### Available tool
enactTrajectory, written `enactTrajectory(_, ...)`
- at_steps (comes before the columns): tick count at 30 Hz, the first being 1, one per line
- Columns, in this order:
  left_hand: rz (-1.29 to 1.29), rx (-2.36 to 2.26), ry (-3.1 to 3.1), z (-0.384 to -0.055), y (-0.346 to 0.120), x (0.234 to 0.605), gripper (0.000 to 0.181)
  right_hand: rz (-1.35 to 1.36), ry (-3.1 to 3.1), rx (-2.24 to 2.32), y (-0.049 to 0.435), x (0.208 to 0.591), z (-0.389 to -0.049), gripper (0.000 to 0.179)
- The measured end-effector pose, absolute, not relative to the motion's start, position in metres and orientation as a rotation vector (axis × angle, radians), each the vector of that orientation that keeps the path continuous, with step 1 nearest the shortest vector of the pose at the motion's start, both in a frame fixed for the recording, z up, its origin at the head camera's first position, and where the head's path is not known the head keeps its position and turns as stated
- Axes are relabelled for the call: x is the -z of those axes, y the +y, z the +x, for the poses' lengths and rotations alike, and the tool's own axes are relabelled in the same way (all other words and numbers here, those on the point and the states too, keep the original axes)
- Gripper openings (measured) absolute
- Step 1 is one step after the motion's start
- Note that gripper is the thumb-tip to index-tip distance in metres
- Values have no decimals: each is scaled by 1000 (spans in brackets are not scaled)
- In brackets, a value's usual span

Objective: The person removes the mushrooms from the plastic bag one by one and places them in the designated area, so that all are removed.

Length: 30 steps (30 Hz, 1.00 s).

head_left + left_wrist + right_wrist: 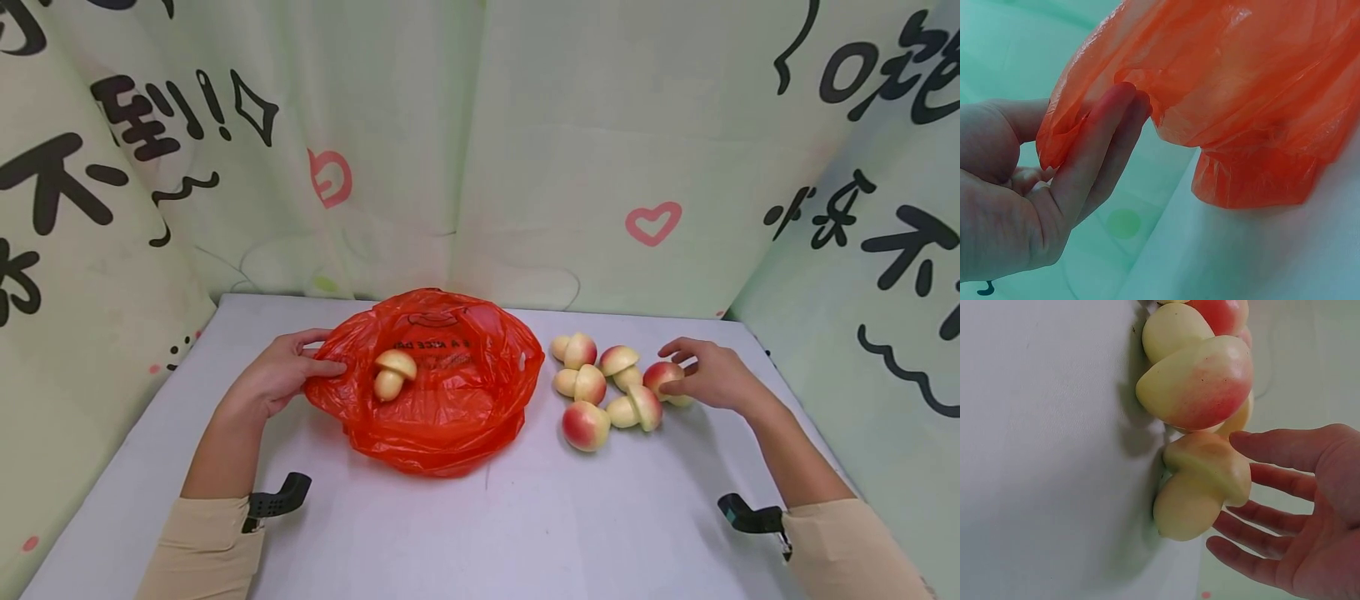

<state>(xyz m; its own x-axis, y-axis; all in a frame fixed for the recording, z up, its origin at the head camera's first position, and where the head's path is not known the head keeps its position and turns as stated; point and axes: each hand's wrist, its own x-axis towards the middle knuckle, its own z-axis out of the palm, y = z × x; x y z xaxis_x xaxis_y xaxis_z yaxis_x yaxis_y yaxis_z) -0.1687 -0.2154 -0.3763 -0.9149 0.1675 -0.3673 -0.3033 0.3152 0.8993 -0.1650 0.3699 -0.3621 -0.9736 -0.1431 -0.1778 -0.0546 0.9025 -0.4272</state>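
Observation:
A red plastic bag (465,417) lies spread on the table with its mouth facing up. One toy mushroom (393,373) rests inside it, toward the left. My left hand (281,371) pinches the bag's left rim between thumb and fingers; the left wrist view shows the film (1235,94) draped over the fingers. At the right, my right hand (712,372) reaches over a red-and-cream mushroom (1200,487) at the edge of a group. Thumb and fingers are spread about its cap; whether they touch it I cannot tell.
Several more red-and-cream mushrooms (585,427) sit close together between the bag and my right hand. All stand on a white-covered table (480,542). A pale green curtain (555,167) with black writing and pink hearts hangs behind and at both sides.

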Motion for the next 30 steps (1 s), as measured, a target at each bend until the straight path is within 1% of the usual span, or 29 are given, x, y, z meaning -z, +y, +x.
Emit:
enactTrajectory(9,-123,-1633,2192,-169,-215,377,81,-163,2887,599,366,356,-165,58)
enactTrajectory(14,-112,-1651,2191,-170,-214,378,78,-155,2913,610,361,354,-163,57)
enactTrajectory(23,-109,-1654,2191,-169,-214,378,79,-120,2970,650,347,349,-161,55)
enactTrajectory(30,-111,-1658,2190,-170,-213,378,77,-155,3012,672,334,343,-160,53)
